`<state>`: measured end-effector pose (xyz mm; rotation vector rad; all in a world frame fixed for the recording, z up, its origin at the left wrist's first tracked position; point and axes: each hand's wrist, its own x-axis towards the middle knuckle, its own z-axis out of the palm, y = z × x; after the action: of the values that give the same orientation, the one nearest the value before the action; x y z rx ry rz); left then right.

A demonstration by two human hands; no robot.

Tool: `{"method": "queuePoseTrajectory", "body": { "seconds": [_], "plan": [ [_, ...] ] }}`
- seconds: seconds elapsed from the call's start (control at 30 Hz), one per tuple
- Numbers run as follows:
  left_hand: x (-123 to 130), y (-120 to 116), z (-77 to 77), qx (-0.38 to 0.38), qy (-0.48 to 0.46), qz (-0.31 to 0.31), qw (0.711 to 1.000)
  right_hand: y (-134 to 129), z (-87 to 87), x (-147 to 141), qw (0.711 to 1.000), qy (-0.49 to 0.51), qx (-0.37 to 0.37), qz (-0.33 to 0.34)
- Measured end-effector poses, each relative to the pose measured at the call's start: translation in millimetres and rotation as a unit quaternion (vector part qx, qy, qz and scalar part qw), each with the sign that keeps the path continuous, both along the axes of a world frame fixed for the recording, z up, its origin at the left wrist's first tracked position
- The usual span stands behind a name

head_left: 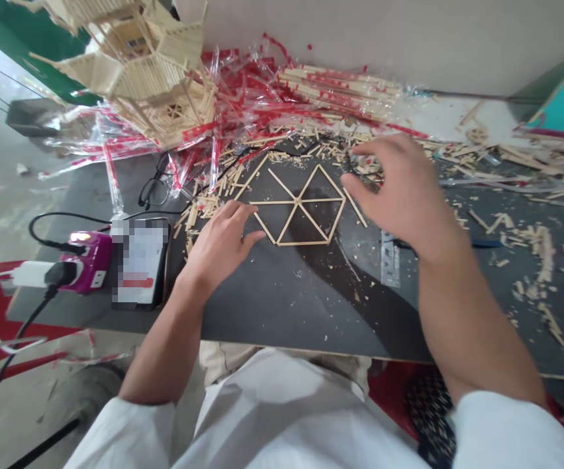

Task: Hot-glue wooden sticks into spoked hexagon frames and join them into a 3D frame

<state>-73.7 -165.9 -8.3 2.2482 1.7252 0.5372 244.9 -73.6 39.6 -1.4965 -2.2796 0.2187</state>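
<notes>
A flat hexagonal frame of thin wooden sticks (311, 244) lies on the dark table, its spokes meeting at the centre. Sticks run along its lower left, bottom and both right sides; no stick spans the top or upper left. My left hand (223, 238) rests at its left corner, thumb and index finger apart around the lower-left stick, without a visible grip. Over the table to the right, my right hand (399, 192) is raised, fingers curved apart with nothing visible between them. Just left of it lies a loose stick (357, 212). Another loose stick (250, 179) slants beyond my left hand.
A wooden stick pagoda model (150, 85) stands at back left beside red-and-clear plastic wrappers (247, 98) and bundled sticks (335, 88). A phone (140, 260) and purple power adapter (86, 260) with cables sit left. A clear ruler (390, 260) and wood scraps (546, 254) lie right.
</notes>
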Motion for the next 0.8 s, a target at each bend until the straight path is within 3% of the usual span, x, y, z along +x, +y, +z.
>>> {"method": "queuePoseTrajectory", "body": {
  "seconds": [0.07,0.17,0.27,0.4,0.5,0.6,0.8],
  "plan": [
    [2,-1,0.3,0.013,-0.019,-0.011,1.0,-5,2.3,29,0.993,-0.042,-0.027,-0.103],
    [12,-6,0.8,0.035,-0.053,-0.03,0.998,-13,-12.8,70,0.961,-0.107,-0.053,-0.248],
    [29,-12,-0.8,0.057,-0.067,-0.107,0.99,-19,-39.5,100,0.936,-0.129,-0.11,-0.308],
    [50,-19,-7.0,0.094,-0.02,-0.261,0.961,-14,-68.5,119,0.933,-0.084,-0.098,-0.337],
    [62,-26,-12.5,0.124,-0.002,-0.319,0.939,-5,-79.5,121,0.94,-0.062,-0.08,-0.325],
    [78,-39,-19.2,0.171,0.002,-0.356,0.918,2,-83.2,117,0.944,-0.065,-0.079,-0.315],
    [132,-59,-33.5,0.275,0.024,-0.464,0.842,-4,-76.4,105,0.94,-0.033,-0.065,-0.334]
  ]
}}
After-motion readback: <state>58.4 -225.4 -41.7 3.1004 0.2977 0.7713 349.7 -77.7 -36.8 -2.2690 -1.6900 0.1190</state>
